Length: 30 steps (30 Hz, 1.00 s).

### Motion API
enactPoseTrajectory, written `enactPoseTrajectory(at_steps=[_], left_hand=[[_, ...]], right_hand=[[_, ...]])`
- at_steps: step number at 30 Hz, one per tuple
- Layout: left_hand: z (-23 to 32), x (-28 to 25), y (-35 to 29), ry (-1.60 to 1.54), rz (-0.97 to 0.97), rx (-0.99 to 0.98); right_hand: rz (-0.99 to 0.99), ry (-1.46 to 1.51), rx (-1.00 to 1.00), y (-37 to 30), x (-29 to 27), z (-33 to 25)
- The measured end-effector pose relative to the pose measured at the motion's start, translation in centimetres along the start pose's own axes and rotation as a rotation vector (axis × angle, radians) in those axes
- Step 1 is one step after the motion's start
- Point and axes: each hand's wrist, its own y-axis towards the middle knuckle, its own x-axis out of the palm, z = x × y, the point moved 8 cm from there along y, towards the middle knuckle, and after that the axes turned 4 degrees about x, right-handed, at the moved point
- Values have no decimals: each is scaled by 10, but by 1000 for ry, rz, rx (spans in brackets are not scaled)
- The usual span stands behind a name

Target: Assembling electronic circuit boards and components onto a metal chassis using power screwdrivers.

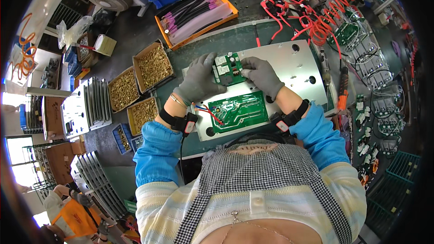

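A small green circuit board (229, 77) with white and dark parts lies between my hands, over a silver metal plate (289, 70). My left hand (201, 77), in a grey glove, grips the board's left edge, with the thumb near its lower corner. At the right edge, my right hand (262, 77), gloved the same, has its fingers closed on the board. Whether the board touches the plate cannot be told. Nearer to me, a larger green circuit board (242, 110) sits on the plate, with red and blue wires (209, 112) at its left end.
Boxes of brass-coloured fasteners (153, 65) stand to the left. Beyond the plate is an orange tray (196, 18) of dark and pink tubing. An orange-handled screwdriver (343, 89) and coiled red cord (318, 29) are at right. Stacked metal plates (97, 101) and another person (74, 217) are at left.
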Motion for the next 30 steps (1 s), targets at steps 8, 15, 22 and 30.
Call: enactPoseTrajectory(at_steps=[8, 15, 22, 30], left_hand=[[2, 0, 3, 18, -89, -67], [-4, 2, 1, 42, -99, -80], [-27, -30, -52, -227, 241, -110], [-73, -48, -318, -287, 682, -1038]], right_hand=[[27, 52, 2, -1, -3, 2], [-14, 29, -51, 1, 0, 1], [-46, -215, -177, -22, -14, -18], [114, -288, -173, -68, -119, -20]])
